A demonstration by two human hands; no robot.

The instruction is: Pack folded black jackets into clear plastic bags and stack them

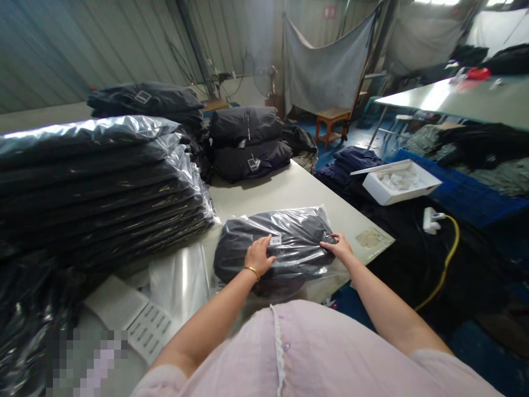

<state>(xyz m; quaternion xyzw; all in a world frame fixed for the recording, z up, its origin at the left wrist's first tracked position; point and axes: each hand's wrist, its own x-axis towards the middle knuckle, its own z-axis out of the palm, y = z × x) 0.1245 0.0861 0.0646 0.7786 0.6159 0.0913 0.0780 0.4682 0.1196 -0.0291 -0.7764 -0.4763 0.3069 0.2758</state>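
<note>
A folded dark garment in a clear plastic bag [295,223] lies flat on the table in front of me. On its top is a small white label [275,240]. My left hand [259,257] rests on the bag just left of this label, thumb and fingers apart. At the bag's right end, my right hand [339,247] pinches the plastic between thumb and fingers. Clear empty plastic bags [182,278] lie left of the garment, beside a sheet of printed stickers [152,331].
A tall stack of bagged dark garments [91,176] stands at the left. Folded dark garments [250,157] sit at the table's [314,190] far end. Right of the table are an open white box [400,182], a yellow cord [450,248] and a blue crate [467,193].
</note>
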